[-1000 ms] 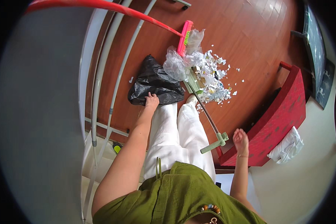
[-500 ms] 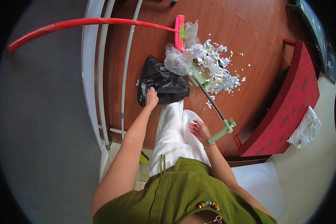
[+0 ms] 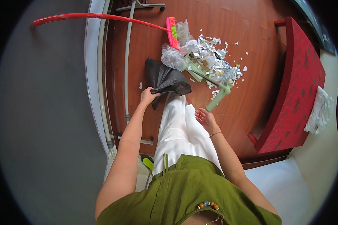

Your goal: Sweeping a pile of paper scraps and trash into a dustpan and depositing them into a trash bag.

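Observation:
A black plastic bag (image 3: 165,77) is bunched up off the floor in front of my feet. My left hand (image 3: 148,96) pinches its near edge. My right hand (image 3: 206,118) has its fingers apart and loosely curved, with nothing in them. Just beyond those fingers is the pale green handle (image 3: 218,98) of a long-handled dustpan, blurred by motion. Its toothed green pan (image 3: 196,66) lies at the edge of a heap of torn white paper scraps (image 3: 214,60). Crumpled clear plastic (image 3: 172,58) lies between the bag and the heap.
A pink broom (image 3: 172,33) with a red handle leans across the upper left, beside white metal poles (image 3: 127,71) and a grey surface (image 3: 49,112). A red bench-like piece of furniture (image 3: 296,93) stands at right, with a white cloth (image 3: 319,110) by it.
My left hand has drawn the bag's edge up and slightly left, stretching the plastic. The dustpan's handle has swung away from my right forearm toward the paper heap.

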The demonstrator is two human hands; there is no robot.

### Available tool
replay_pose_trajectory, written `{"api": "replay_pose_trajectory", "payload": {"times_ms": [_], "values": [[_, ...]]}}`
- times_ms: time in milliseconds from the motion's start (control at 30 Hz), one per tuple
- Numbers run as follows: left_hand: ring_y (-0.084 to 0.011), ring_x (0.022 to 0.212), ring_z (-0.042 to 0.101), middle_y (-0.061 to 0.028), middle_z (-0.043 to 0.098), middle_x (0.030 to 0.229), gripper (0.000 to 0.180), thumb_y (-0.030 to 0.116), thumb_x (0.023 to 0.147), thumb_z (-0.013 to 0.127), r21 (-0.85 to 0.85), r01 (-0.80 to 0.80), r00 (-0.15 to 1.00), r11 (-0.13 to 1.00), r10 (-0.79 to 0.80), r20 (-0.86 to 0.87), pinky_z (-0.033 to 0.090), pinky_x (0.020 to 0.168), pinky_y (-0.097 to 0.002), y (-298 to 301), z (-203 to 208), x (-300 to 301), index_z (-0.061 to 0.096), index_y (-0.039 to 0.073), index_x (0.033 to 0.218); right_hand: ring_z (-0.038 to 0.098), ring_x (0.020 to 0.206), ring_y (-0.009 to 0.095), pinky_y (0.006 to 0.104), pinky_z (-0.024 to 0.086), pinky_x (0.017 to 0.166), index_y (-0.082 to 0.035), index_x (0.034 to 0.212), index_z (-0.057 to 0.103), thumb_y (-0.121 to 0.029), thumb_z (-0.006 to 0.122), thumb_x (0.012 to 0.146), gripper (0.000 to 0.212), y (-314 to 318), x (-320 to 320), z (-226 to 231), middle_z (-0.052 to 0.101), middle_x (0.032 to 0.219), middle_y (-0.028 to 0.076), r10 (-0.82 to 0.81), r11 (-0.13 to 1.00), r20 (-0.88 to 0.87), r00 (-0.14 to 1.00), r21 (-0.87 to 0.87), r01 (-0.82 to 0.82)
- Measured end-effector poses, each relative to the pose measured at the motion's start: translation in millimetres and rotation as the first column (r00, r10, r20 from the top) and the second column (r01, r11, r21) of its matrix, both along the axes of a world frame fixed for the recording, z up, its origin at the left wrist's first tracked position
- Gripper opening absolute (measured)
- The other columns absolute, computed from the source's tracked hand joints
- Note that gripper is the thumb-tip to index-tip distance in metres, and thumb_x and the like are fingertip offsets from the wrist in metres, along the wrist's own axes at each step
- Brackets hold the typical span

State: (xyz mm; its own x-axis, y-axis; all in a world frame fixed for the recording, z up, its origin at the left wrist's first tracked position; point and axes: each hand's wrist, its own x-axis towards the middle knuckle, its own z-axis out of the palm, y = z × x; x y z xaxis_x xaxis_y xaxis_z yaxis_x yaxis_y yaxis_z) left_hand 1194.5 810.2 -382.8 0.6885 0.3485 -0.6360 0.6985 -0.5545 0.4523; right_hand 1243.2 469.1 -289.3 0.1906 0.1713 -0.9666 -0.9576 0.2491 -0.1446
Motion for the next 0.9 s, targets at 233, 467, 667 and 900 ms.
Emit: {"api": "replay_pose_trajectory", "payload": {"times_ms": [233, 467, 667, 900], "values": [[-0.0403, 0.089, 0.064, -0.0225, 0.067, 0.086, 0.052, 0.051, 0.091, 0.051, 0.112, -0.249, 0.955, 0.962, 0.224, 0.196, 0.048, 0.078, -0.0449, -0.9, 55.6, -17.0, 0.068, 0.002, 0.094, 0.064, 0.084, 0.018, 0.0294, 0.052, 0.068, -0.007, 0.12, 0.052, -0.02, 0.061, 0.09, 0.033, 47.1, -50.1, -0.1, 0.053, 0.122, 0.009, 0.425, 0.889, 0.371, 0.826, -0.001, -0.457], [-0.0306, 0.089, 0.066, -0.0171, 0.07, 0.089, 0.064, 0.06, 0.09, 0.047, 0.038, -0.202, 0.971, 0.979, 0.195, 0.136, 0.048, 0.078, -0.0383, -23.1, 129.2, 2.5, 0.069, 0.001, 0.099, 0.066, 0.09, 0.029, 0.0337, 0.055, 0.074, -0.01, 0.12, 0.055, -0.015, 0.067, 0.081, 0.041, 112.4, -53.4, -38.2, 0.038, 0.14, 0.021, 0.665, 0.673, 0.684, 0.298, -0.376, -0.637], [-0.023, 0.081, 0.065, -0.0148, 0.069, 0.082, 0.048, 0.043, 0.094, 0.054, -0.089, -0.325, 0.902, 0.942, 0.337, 0.27, 0.047, 0.073, -0.0352, -11.0, 130.7, 9.0, 0.068, -0.002, 0.092, 0.059, 0.104, 0.037, 0.0398, 0.046, 0.089, 0.0, 0.098, 0.065, -0.018, 0.065, 0.082, 0.024, 118.4, -45.1, -65.1, 0.057, 0.117, 0.024, 0.704, 0.668, 0.7, 0.122, -0.592, -0.452], [-0.0211, 0.08, 0.064, -0.0084, 0.065, 0.091, 0.024, 0.023, 0.098, 0.05, -0.586, -0.762, 0.296, 0.275, 0.953, 0.062, 0.052, 0.073, -0.0372, 60.6, 88.1, -21.9, 0.059, 0.001, 0.099, 0.061, 0.078, 0.037, 0.0408, 0.049, 0.069, 0.004, 0.081, 0.062, -0.006, 0.061, 0.085, 0.01, 136.0, -25.6, 4.5, 0.062, 0.085, 0.02, 0.501, 0.829, 0.865, -0.029, -0.489, -0.27]]}}
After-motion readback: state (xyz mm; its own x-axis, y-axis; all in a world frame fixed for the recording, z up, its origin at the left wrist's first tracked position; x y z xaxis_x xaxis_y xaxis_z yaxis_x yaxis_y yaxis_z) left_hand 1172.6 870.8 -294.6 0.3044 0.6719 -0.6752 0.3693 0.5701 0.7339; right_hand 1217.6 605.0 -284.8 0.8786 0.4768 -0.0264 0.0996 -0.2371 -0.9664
